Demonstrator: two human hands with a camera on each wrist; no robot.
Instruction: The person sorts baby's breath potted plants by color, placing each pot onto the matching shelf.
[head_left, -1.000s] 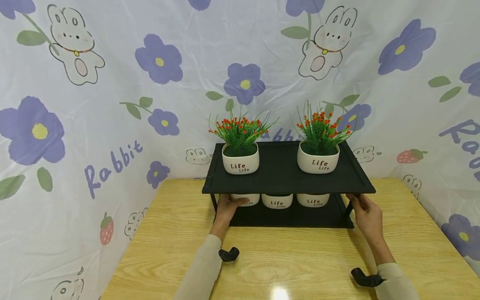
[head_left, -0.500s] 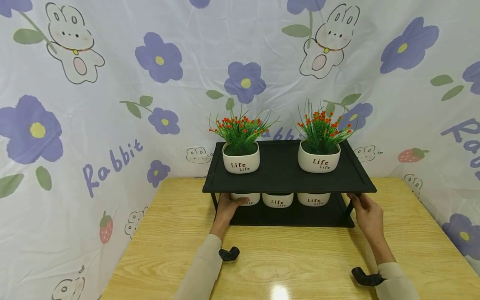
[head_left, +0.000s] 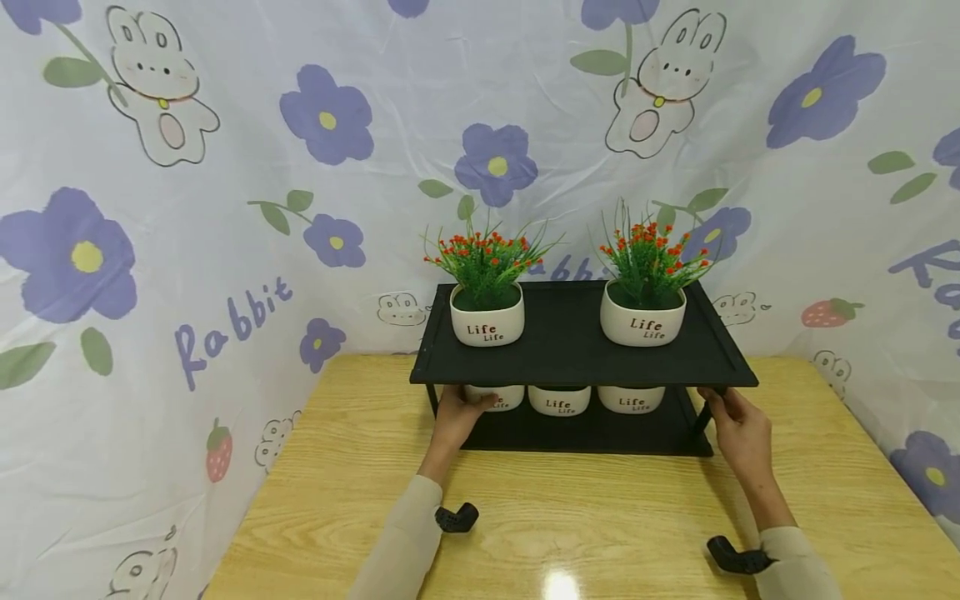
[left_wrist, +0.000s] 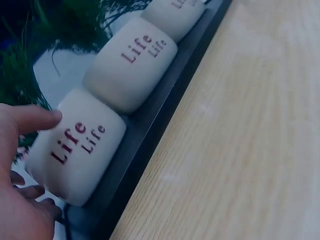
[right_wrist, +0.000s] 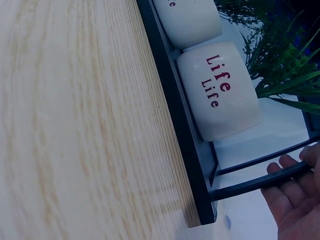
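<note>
A black two-tier shelf [head_left: 558,362] stands on the table. Two white flowerpots with red flowers, one left [head_left: 487,321] and one right [head_left: 642,321], sit on its top tier. Below, three white pots stand in a row: a left pot [left_wrist: 80,145], a middle pot [left_wrist: 132,65] and a right pot [right_wrist: 220,95]. My left hand [head_left: 457,421] pinches the lower left pot, thumb on its front and fingers by its side. My right hand [head_left: 738,429] grips the shelf's right front post [right_wrist: 260,181], just under the top tier, fingers curled round it.
The light wooden table [head_left: 540,517] extends in front of the shelf and to both sides. Behind it hangs a white cloth [head_left: 405,67] printed with rabbits and purple flowers. A black curved piece is on each wrist, left [head_left: 457,517] and right [head_left: 735,557].
The head view has shifted slightly, so the scene sits a little further right. Both hands keep their places on the pot and the post.
</note>
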